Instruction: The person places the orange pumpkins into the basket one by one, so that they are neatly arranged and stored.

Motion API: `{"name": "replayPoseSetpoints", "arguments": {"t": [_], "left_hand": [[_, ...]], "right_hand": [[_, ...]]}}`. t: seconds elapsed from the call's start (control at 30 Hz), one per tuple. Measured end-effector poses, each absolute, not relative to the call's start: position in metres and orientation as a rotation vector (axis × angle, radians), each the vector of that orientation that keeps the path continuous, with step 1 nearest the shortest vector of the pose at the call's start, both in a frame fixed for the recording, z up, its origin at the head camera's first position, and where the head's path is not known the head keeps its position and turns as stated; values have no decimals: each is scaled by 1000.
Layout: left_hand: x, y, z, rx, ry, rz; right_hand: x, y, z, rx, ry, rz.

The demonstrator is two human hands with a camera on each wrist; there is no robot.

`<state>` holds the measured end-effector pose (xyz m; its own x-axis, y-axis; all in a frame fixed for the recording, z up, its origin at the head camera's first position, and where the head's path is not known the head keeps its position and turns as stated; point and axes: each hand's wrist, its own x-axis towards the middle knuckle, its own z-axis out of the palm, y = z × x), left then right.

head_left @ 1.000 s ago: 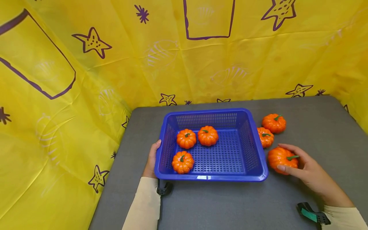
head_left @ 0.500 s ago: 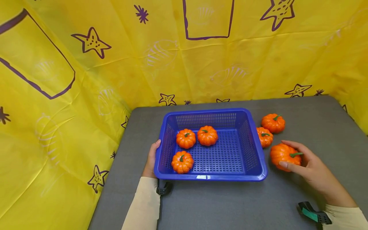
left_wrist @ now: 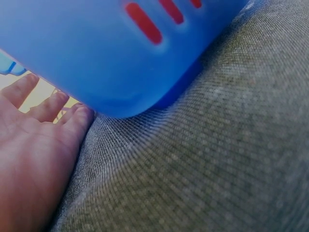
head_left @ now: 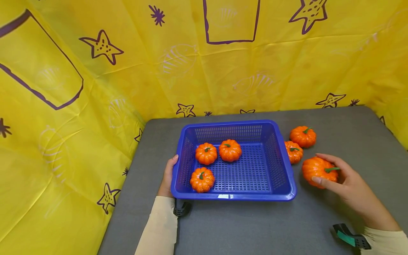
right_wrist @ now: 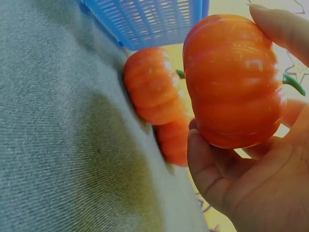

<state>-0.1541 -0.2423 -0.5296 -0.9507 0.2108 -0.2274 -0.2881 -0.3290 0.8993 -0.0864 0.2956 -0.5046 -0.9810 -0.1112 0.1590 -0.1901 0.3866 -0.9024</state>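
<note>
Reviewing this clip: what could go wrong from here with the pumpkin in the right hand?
The held pumpkin looks smooth and shiny, so it might slip from the right hand. If swung toward the blue basket, it could knock the near loose pumpkin or the far one.

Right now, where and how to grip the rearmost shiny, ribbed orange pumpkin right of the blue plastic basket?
Probably the rounded sides of that rearmost shiny orange pumpkin, from the right: the blue perforated plastic basket is close on its left, a second ribbed orange pumpkin in front. Broad ribbed curves should hold better than the thin green stem.
</note>
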Motion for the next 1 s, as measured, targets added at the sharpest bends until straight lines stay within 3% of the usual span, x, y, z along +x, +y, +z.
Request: {"name": "replayPoseSetpoints", "arguments": {"t": [1.0], "left_hand": [[-155,-243,-534,-119,1584,2345]], "right_hand": [[-88,276,-478,405,-2515,1665]]}}
